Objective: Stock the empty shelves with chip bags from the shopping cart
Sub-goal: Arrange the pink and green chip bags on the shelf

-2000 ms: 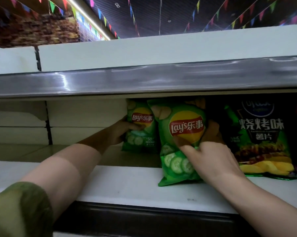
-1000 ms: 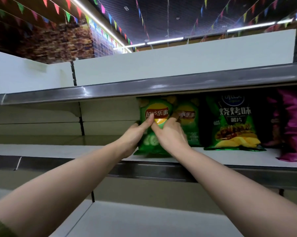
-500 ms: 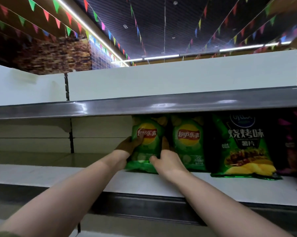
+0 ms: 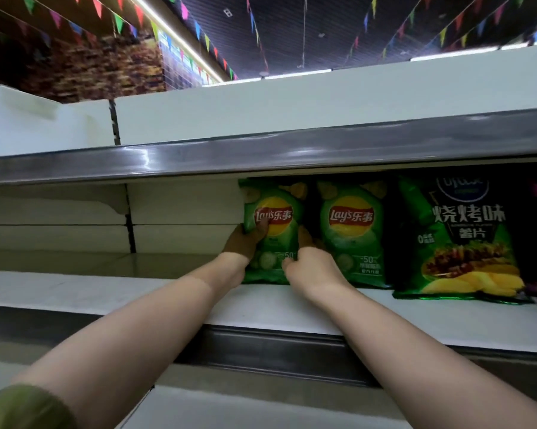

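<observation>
A green chip bag (image 4: 278,226) was gripped at its left edge by the left hand (image 4: 243,244) and at its lower right edge by the right hand (image 4: 311,269). It was stood upright on the white shelf (image 4: 90,289), just beside a second green bag (image 4: 352,233); a dark bag (image 4: 465,243) was set further right.

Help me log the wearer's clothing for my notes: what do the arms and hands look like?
The left hand and right hand wear no gloves, and no rings or watch show. Both forearms are uncovered. An olive-green sleeve of soft-looking fabric covers the left arm from about the elbow up, at the picture's lower left corner. No sleeve shows on the right arm.
</observation>
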Demonstrator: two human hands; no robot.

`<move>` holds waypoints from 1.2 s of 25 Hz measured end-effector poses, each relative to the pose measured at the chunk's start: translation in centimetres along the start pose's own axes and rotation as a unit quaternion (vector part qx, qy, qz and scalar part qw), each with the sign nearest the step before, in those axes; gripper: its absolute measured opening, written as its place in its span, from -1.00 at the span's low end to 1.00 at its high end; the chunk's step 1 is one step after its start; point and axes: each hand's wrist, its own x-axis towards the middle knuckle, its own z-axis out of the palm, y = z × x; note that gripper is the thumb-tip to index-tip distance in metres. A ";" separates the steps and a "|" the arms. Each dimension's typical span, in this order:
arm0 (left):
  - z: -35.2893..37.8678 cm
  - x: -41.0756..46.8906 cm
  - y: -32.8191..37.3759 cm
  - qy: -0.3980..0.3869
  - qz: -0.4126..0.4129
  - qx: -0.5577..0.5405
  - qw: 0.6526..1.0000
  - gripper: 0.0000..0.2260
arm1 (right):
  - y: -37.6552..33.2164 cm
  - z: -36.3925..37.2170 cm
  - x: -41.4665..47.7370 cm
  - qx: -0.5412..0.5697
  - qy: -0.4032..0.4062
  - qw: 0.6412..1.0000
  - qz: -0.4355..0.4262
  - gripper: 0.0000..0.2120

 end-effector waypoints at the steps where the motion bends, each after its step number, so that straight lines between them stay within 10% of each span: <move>1: -0.1 -0.3 0.1 0.006 -0.003 -0.008 1.000 -0.62 | 0.1 0.1 0.0 0.004 0.006 1.000 -0.001 -0.52; 12: -0.1 -1.4 1.7 0.053 -0.044 0.191 0.979 -0.32 | 0.2 -0.9 -1.1 0.065 0.071 0.995 -0.006 -0.61; 23: -7.8 -24.5 1.4 0.233 0.043 0.289 0.928 -0.80 | -3.3 -0.9 -6.4 0.140 0.181 0.917 -0.326 -0.74; 30: -16.7 -37.2 -2.0 0.335 -0.052 0.320 0.885 -0.75 | -12.0 14.4 -19.4 0.333 -0.042 0.817 -0.469 -0.74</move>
